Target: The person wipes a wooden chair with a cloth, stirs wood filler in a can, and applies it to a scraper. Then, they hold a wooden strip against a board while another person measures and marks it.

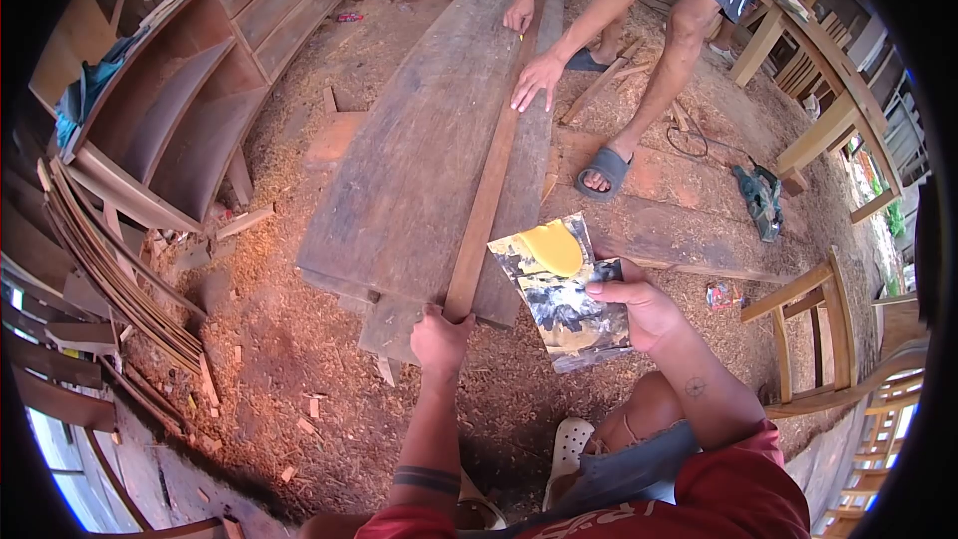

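My left hand (pixel 442 339) is closed round the near end of a long narrow wooden strip (pixel 486 205), which lies lengthwise on a wide dark wooden board (pixel 399 160). In my right hand (pixel 639 309), thumb on top, is a thin flat palette (pixel 571 314) smeared with black, white and yellow. A smooth, rounded yellow patch (pixel 552 248) sits at its far edge. Farther up the strip, another person's flat hand (pixel 539 77) presses on it, while that person's other hand (pixel 519 15) pinches a small yellow-tipped thing beside the strip.
A wooden shelf unit (pixel 190 90) stands at the left, above a stack of curved strips (pixel 120 260). To the right are a green power tool (pixel 758 202) with a cord, a chair frame (pixel 813 329) and a wooden table (pixel 828 80). Shavings cover the floor; the other person's sandalled foot (pixel 603 175) is beside the board.
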### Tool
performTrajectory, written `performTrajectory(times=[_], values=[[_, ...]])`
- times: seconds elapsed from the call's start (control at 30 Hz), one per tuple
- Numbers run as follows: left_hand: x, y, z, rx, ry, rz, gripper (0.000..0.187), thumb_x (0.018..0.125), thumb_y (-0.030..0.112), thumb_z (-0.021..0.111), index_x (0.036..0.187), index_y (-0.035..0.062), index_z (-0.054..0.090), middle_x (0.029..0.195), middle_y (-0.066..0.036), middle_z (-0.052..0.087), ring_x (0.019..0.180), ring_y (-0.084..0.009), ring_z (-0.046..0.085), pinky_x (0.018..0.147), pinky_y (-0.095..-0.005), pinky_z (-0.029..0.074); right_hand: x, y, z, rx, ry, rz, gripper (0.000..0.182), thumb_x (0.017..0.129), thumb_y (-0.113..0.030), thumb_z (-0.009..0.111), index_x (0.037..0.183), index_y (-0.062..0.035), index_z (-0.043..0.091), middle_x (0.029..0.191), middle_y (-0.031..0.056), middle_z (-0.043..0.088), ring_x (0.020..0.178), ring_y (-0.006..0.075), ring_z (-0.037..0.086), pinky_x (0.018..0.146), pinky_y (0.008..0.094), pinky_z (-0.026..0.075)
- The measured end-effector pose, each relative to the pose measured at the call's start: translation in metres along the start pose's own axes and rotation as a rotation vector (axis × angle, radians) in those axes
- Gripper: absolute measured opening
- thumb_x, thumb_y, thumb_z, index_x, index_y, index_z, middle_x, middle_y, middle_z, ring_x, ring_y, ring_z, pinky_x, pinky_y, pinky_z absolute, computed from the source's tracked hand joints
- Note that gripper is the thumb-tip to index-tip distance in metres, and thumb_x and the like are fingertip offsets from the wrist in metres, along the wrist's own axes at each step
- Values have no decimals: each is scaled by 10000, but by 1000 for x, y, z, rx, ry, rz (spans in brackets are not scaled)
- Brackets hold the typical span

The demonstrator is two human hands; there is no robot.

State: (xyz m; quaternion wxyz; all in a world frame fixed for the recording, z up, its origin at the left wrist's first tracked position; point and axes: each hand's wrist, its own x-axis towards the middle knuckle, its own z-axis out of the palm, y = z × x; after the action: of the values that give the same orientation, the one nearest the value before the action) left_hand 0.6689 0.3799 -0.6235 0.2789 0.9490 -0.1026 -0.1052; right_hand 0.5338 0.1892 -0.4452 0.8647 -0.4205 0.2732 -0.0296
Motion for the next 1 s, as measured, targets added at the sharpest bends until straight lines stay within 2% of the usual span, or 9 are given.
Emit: performTrajectory(times=[0.43, 1.0], values=[[0, -1, 0, -15, -3, 17, 562, 639, 389, 783, 975, -18, 588, 830, -227, 667, 799, -377, 660, 725, -436, 525, -1, -1, 3, -4, -16, -23, 710, 749, 16, 638, 1380, 26, 312, 1182, 137, 576, 1073, 215, 580, 934, 349, 456], [-1, 2, -3, -4, -2, 19, 566, 633, 392, 785, 965, -20, 581, 816, -232, 665, 795, -382, 658, 723, -441, 527, -2, -3, 4, -28, -7, -9, 706, 741, 2, 653, 1372, 20, 335, 1190, 130, 576, 1081, 217, 576, 941, 354, 450]])
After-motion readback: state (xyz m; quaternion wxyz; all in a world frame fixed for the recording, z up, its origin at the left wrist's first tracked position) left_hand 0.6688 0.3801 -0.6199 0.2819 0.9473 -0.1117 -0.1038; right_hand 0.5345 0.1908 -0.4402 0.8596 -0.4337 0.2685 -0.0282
